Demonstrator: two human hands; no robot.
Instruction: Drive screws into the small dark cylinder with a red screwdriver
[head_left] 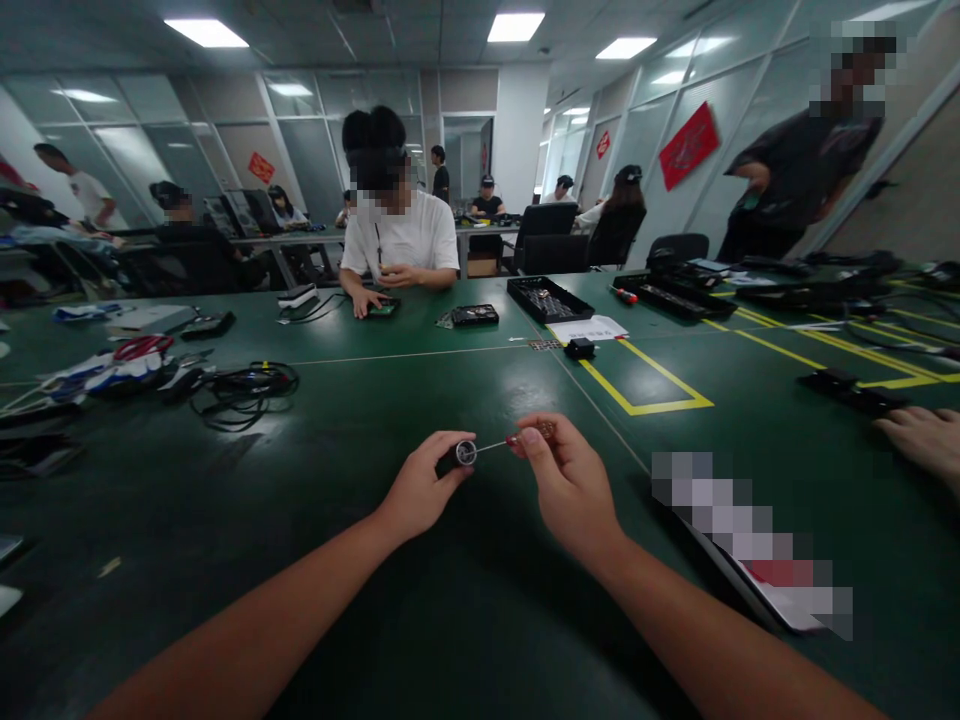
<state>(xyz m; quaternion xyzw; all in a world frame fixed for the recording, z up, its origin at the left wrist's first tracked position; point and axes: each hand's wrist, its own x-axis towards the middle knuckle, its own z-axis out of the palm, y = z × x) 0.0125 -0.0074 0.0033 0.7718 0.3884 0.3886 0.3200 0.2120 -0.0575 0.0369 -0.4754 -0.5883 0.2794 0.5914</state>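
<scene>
My left hand (424, 487) is closed around a small dark cylindrical part with a silvery ring-shaped end (466, 453), which faces the camera. What lies inside the ring is too small to make out. In my right hand (574, 490) is a screwdriver (493, 446), pinched between thumb and fingers near its reddish-brown handle. Its thin metal shaft points left, and the tip meets the ring's opening; I cannot tell how deep it reaches. Both hands are over the green table (360, 600).
Coiled black cables (251, 392) and gloves (112, 370) lie left. A parts tray (549, 298) and a small black block (580, 348) are farther back. A flat device or booklet (750, 545) lies right, near another person's hand (926, 440). A person in white (412, 235) works opposite.
</scene>
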